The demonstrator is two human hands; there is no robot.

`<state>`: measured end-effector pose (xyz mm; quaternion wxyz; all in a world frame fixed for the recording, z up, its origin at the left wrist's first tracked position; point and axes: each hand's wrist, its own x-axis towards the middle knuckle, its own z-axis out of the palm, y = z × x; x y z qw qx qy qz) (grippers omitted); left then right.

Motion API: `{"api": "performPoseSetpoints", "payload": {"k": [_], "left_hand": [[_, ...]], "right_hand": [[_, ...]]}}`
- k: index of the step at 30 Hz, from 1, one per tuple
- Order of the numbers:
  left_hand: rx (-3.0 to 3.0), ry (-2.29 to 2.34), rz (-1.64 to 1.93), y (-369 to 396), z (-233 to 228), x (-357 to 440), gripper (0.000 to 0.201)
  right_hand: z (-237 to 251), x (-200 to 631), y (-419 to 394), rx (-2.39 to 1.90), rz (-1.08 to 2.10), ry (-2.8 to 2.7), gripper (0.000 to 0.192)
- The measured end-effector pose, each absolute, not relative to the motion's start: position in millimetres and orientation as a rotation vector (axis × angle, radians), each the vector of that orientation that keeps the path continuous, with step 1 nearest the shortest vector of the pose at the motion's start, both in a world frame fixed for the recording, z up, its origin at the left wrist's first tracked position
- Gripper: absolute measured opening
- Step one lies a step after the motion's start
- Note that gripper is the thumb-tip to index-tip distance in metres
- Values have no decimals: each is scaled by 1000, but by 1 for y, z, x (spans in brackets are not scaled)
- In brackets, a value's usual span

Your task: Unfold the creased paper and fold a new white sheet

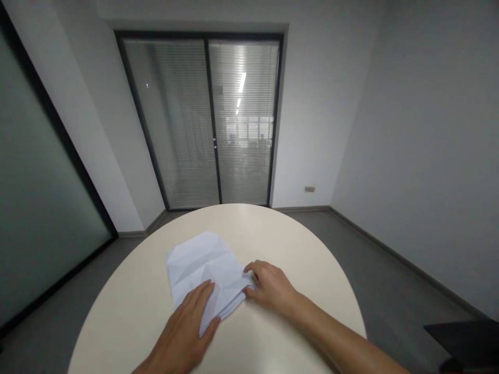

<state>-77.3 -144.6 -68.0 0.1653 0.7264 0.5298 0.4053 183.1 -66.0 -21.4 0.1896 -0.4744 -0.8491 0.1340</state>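
Note:
A creased sheet of white paper [206, 254], partly folded, lies on the pale round table [268, 228]. Several fold lines cross its surface, and layers show along its lower right edge. My left hand [189, 327] rests on the paper's lower left part, fingers stretched out and the thumb apart near the bottom edge. At the right corner, my right hand [271, 285] pinches the paper between thumb and fingers. The fingertips partly hide that corner.
Beyond the table stands a dark-framed glass door [212, 124] with blinds. A frosted glass panel [39, 197] is on the left. A dark flat object [463, 337] juts in at lower right. A socket [309, 189] sits low on the far wall.

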Motion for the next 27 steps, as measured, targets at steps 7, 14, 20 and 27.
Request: {"api": "performPoseSetpoints", "payload": {"k": [7,14,20,27], "left_hand": [[2410,1612,1049,-145,-79,-79,48],[2829,1665,797,-152,-83,-88,44],[2902,1595,698,-150,-83,-96,36],[2678,1540,706,-151,-40,-97,30]], "right_hand": [[-37,176,-59,-1234,276,-2414,40],[-30,190,-52,-961,329,-2612,36],[-30,198,-68,-793,330,-2694,45],[-21,195,-61,-727,456,-2482,25]]}}
